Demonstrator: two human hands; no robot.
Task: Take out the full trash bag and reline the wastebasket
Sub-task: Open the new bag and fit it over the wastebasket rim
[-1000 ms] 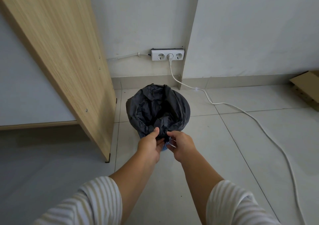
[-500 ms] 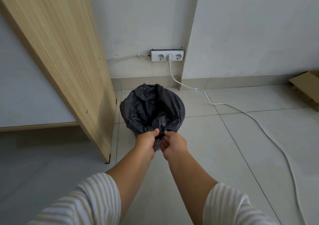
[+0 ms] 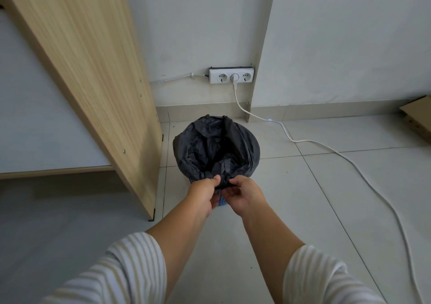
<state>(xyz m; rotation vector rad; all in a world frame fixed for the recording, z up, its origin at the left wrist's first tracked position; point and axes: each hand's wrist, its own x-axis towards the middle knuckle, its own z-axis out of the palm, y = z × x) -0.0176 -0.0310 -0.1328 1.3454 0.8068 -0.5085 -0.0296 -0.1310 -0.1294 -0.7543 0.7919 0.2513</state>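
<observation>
- Two hands are seen at the near edge of the wastebasket (image 3: 221, 201), which stands on the tiled floor (image 3: 326, 198) beside a wooden panel (image 3: 93, 82).
- Only a small blue part of the wastebasket is seen, between the two hands; the rest is covered by the dark trash bag (image 3: 214, 149).
- The trash bag is draped over the rim and is open at the top. What lies inside cannot be made out, because it is too dark.
- The left hand (image 3: 202, 192) is pinched shut on the near edge of the bag, thumb on top.
- The right hand (image 3: 245, 194) is pinched on the same edge, just beside the left; its lower fingers are curled loosely under the fold.
- The bag edge is bunched into a small dark fold between the two grips.
- The step in hand looks like the near edge of the bag being worked at the rim. Whether it is being pulled off or tucked on cannot be told for sure.
- If the bag is the full one, the edge would next be peeled off all around the rim, gathered and lifted straight up.
- A slow pull would be needed, since thin plastic can be torn and the light basket can be tipped.
- A white cord (image 3: 349, 163) runs over the floor from a wall socket (image 3: 231, 76), well apart from the basket, and a cardboard box (image 3: 417, 119) lies far to the right.
</observation>
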